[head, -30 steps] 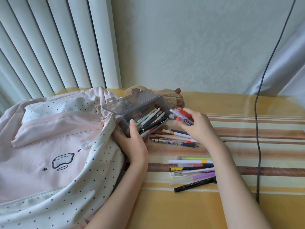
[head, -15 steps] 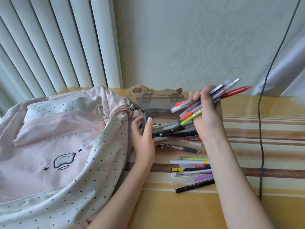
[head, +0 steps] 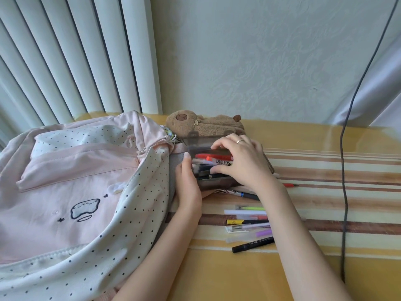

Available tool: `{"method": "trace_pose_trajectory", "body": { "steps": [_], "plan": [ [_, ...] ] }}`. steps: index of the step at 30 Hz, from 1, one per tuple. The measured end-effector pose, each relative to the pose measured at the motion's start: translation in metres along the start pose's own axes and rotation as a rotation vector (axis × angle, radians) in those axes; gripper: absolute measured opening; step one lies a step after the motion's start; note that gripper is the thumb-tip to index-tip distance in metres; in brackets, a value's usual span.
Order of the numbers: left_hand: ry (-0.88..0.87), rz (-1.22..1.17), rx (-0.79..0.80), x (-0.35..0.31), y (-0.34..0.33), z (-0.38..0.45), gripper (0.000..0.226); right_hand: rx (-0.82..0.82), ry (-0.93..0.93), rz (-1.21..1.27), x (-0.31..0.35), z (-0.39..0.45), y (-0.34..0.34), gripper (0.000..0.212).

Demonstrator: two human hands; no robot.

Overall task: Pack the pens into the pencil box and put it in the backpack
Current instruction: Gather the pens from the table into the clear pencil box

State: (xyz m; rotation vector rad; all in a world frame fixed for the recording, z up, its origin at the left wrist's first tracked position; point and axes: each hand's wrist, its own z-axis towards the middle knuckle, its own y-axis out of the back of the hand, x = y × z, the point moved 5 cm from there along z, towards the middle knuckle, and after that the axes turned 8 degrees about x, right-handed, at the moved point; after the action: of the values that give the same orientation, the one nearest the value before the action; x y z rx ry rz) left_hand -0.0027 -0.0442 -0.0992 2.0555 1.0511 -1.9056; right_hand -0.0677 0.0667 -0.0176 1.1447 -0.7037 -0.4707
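The clear grey pencil box (head: 213,184) lies on the table beside the pink backpack (head: 65,181), its lid tipped back towards the wall. My left hand (head: 187,183) grips the box's left end. Over the open box, my right hand (head: 245,164) has thumb and fingers closed around a bundle of pens (head: 217,158) lying inside it; red and orange ones show on top. Several loose pens (head: 247,222) lie in a row on the table nearer to me, and a dark pen (head: 247,194) rests just below the box.
A brown capybara plush pouch (head: 204,126) sits against the wall behind the box. A dark cable (head: 345,192) hangs down the right side across the striped, glass-topped table (head: 325,170). White vertical blinds (head: 65,61) stand behind the backpack.
My right hand, which held a bundle of pens up in the air, has come down and laid them into the box. My left hand has kept hold of the box's left end.
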Motion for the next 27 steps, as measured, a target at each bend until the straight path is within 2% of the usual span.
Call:
{"method": "trace_pose_trajectory", "body": {
  "steps": [4,6,7,9,11,13,15,16,18,20,21,23,25,27],
  "plan": [
    [-0.007,-0.024,0.068,-0.006,-0.004,-0.002,0.071,0.159,-0.027,0.222,-0.01,-0.004,-0.004,0.041],
    [-0.025,0.021,0.016,-0.008,-0.003,-0.006,0.076,0.21,-0.002,0.451,-0.007,-0.007,-0.005,0.044],
    [-0.036,0.047,-0.033,-0.008,-0.002,-0.008,0.068,0.197,0.02,0.609,-0.005,-0.007,-0.001,0.041],
    [-0.061,0.021,-0.11,-0.011,0.003,-0.01,0.052,0.08,0.01,0.82,-0.012,-0.009,0.013,0.029],
    [-0.106,-0.016,-0.186,-0.013,0.01,-0.011,0.048,-0.096,-0.093,0.827,-0.033,-0.013,0.024,0.02],
    [-0.195,0.008,-0.254,-0.019,0.015,-0.014,0.037,-0.234,-0.217,0.821,-0.057,-0.018,0.026,0.024],
    [-0.296,0.023,-0.288,-0.024,0.015,-0.02,0.029,-0.226,-0.323,0.871,-0.072,-0.021,0.016,0.039],
    [-0.334,0.012,-0.305,-0.027,0.014,-0.023,0.028,-0.149,-0.373,0.865,-0.076,-0.022,0.007,0.049],
    [-0.382,-0.054,-0.352,-0.03,0.017,-0.025,0.035,0.125,-0.441,0.781,-0.072,-0.024,-0.015,0.069],
    [-0.414,-0.094,-0.402,-0.03,0.025,-0.019,0.043,0.427,-0.463,0.512,-0.063,-0.03,-0.034,0.088],
    [-0.428,-0.09,-0.413,-0.03,0.028,-0.016,0.048,0.522,-0.436,0.315,-0.059,-0.031,-0.039,0.092],
    [-0.443,-0.054,-0.418,-0.027,0.031,-0.011,0.06,0.593,-0.347,0.065,-0.048,-0.029,-0.041,0.085],
    [-0.449,-0.02,-0.424,-0.024,0.031,-0.01,0.068,0.588,-0.316,0.031,-0.042,-0.027,-0.039,0.072],
    [-0.453,-0.015,-0.427,-0.024,0.03,-0.011,0.066,0.575,-0.313,0.041,-0.039,-0.026,-0.041,0.057]
  ]
}}
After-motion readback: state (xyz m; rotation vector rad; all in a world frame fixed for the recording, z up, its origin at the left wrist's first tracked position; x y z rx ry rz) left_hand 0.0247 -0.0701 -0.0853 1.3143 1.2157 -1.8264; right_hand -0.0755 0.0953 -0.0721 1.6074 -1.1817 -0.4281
